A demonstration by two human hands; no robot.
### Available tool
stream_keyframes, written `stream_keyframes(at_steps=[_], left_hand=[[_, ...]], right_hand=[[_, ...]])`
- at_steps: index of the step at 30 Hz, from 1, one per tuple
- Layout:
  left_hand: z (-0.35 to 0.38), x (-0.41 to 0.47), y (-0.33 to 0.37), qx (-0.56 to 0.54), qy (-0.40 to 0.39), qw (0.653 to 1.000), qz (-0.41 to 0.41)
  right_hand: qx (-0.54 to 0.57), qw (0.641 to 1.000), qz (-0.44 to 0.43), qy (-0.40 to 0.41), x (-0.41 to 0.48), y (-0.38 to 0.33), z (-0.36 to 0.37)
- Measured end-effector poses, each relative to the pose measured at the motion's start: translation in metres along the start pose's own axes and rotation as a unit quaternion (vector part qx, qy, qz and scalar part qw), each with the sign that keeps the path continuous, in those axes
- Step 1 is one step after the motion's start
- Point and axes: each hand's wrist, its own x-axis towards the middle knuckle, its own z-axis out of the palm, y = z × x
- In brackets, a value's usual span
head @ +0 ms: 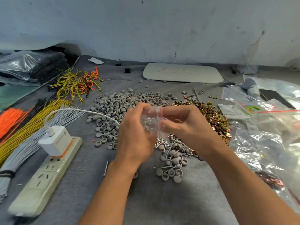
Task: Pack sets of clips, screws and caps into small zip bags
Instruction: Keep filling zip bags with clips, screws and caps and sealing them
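**Bag mouth orientation, centre of frame**

I read the zip bag (pixel 151 122) at centre frame, held above the table (pixel 162 200) between both hands. The left hand (pixel 134 127) curls around the bag's closed body. The right hand (pixel 183 124) pinches the mouth edge, where the red zip strip (pixel 159 120) runs nearly top to bottom in the frame. The bag's long axis therefore lies left to right, with the mouth toward the right hand. Grey pieces show through the film; I cannot tell the full contents.

The screws (pixel 170 143) lie directly below the bag. The clips (pixel 211 116) lie right of centre, nearest the right hand. The caps (pixel 113 108) lie to the upper left of the hands. I judge that any further loading falls to the right hand, with the left steadying the bag.
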Motion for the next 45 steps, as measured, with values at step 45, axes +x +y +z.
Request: stream_keyframes(at_steps=[45], left_hand=[[-0.005, 0.009, -0.013, 0.029, 0.036, 0.987, -0.154]], right_hand=[[0.556, 0.741, 0.333, 0.179, 0.009, 0.022, -0.005]])
